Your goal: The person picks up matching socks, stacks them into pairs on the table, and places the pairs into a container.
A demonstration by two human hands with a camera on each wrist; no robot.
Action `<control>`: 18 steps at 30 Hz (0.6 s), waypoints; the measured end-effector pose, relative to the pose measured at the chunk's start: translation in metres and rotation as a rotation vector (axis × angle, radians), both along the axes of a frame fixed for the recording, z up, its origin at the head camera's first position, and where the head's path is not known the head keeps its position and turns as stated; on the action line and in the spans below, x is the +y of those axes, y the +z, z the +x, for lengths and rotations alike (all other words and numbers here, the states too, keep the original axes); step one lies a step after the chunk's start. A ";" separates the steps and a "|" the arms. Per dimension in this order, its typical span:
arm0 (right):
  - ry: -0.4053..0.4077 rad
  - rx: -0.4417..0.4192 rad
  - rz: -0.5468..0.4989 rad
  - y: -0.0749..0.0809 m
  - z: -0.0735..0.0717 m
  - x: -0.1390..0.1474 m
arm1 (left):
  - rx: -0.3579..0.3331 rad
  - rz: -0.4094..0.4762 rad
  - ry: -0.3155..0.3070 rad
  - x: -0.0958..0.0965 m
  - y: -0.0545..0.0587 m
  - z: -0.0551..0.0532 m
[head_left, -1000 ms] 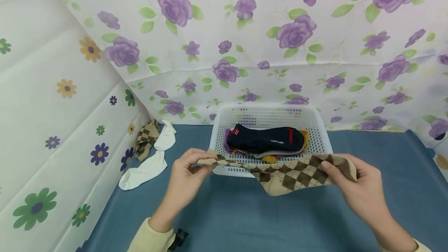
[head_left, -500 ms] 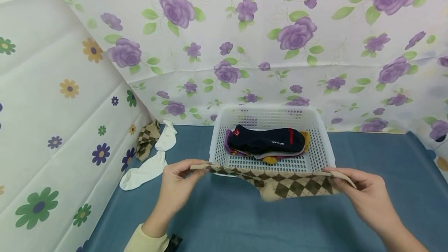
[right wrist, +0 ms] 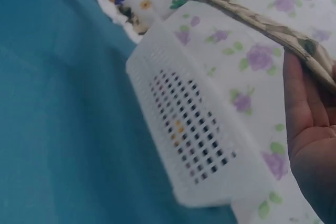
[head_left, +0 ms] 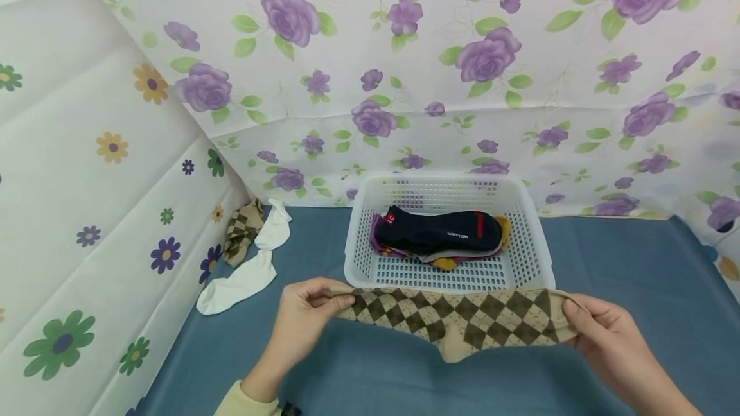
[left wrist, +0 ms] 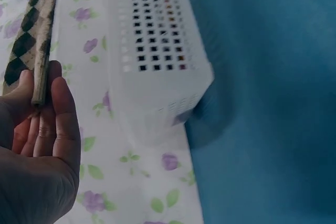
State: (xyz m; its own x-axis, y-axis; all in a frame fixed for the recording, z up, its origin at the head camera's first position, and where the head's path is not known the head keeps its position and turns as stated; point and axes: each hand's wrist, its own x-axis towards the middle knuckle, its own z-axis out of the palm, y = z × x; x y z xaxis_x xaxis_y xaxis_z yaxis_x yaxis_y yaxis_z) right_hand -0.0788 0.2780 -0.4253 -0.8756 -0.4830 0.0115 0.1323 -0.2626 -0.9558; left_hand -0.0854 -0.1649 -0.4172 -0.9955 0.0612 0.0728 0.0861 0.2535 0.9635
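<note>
A beige sock (head_left: 497, 316) with brown diamonds is stretched sideways between both hands, in front of the basket's near rim. My left hand (head_left: 312, 313) pinches its left end between thumb and fingers; the left wrist view shows the sock's edge (left wrist: 39, 72) held there. At the other end my right hand (head_left: 607, 332) grips the cuff, thumb on the near face. The beige heel bulges downward at the middle. In the right wrist view the sock (right wrist: 252, 19) runs across above the basket, partly twisted in appearance.
A white perforated basket (head_left: 534, 236) stands behind the sock. In it lie a navy sock (head_left: 439, 230) and several coloured ones beneath. On the blue table's left side are another diamond-patterned sock (head_left: 241, 233) and white socks (head_left: 239, 284). Flowered cloth (head_left: 428, 82) walls the back and left.
The sock has been pulled straighter and turned so its patterned face shows more fully. Both hands have come lower and nearer, and the right thumb now lies over the cuff.
</note>
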 end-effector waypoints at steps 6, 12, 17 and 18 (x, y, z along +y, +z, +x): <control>-0.159 -0.208 0.427 -0.014 0.000 0.003 | -0.167 0.006 0.009 0.004 -0.017 0.007; -0.175 -0.336 0.704 -0.030 -0.005 -0.004 | -0.223 -0.172 -0.020 0.002 -0.039 0.006; -0.211 -0.310 0.748 -0.041 -0.008 -0.014 | -0.215 -0.369 -0.035 0.005 -0.053 -0.003; -0.221 -0.292 0.760 -0.043 -0.009 -0.015 | -0.216 -0.389 -0.039 0.007 -0.055 -0.005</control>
